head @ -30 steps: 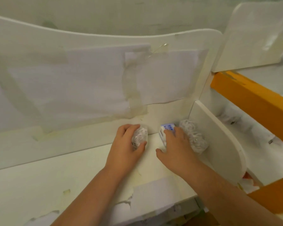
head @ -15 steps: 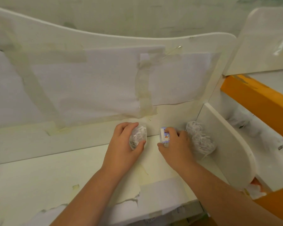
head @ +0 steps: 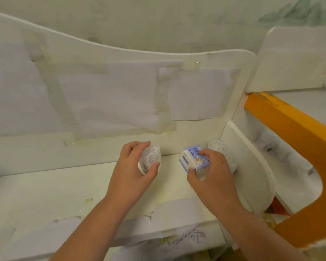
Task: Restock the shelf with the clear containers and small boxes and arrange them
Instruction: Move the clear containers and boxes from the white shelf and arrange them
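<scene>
The left hand (head: 134, 170) is curled round a clear container (head: 150, 159) packed with white material, fingers over its top and thumb under its near end, holding it just above the white shelf (head: 45, 194) close to the back panel (head: 102, 98). The right hand (head: 213, 174) grasps a small box (head: 193, 160), white and blue with a cartoon figure on its face, thumb against the near lower corner and fingers over the far edge; a bit of clear plastic shows under the box at the thumb, though what it belongs to cannot be told. The box sits tilted, its printed face turned upward, and appears raised off the shelf. Just beyond the right hand, against the rounded side divider (head: 252, 166), lie further clear containers (head: 219, 147) of white material, partly hidden by the fingers. Compared with half a second earlier, the box has been turned to show its broad printed face where only a narrow edge was seen, and the right hand has drawn slightly toward the onlooker. The left hand keeps the same grip in much the same spot. An orange frame (head: 294, 132) runs beyond the divider to the right.
</scene>
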Demonstrator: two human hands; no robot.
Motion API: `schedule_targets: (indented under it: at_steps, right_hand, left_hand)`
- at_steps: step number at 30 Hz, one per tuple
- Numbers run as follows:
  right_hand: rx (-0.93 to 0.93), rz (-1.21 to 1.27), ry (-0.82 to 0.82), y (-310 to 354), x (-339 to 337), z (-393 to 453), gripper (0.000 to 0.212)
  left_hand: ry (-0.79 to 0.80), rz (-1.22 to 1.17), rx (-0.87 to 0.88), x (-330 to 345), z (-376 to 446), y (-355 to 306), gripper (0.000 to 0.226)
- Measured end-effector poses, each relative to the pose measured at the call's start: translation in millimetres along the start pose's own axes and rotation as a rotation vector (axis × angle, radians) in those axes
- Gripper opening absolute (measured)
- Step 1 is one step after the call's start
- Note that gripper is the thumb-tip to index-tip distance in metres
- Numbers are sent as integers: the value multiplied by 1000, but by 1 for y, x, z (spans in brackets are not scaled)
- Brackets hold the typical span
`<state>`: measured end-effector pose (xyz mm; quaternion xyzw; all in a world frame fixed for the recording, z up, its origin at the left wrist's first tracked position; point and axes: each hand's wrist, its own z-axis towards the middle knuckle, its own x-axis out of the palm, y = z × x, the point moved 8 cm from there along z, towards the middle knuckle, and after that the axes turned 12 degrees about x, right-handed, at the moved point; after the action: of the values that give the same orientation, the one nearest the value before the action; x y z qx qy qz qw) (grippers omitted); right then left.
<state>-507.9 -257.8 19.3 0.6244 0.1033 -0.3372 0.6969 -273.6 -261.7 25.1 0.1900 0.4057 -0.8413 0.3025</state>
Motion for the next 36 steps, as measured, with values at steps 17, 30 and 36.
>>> schedule_targets:
  at_steps: [17,30,36]
  right_hand:
    - [-23,136,10,-77,-264,-143,55]
    - [92,63,-145,-177,-426,-184,53]
    - [147,78,-192,-233,-467,-170,51]
  left_hand:
    - [14,-41,93,57,-89,-230,55]
    - [170,-121,252,166,-114,-392,54]
    - [218,-149,263,224,-99,-429,55]
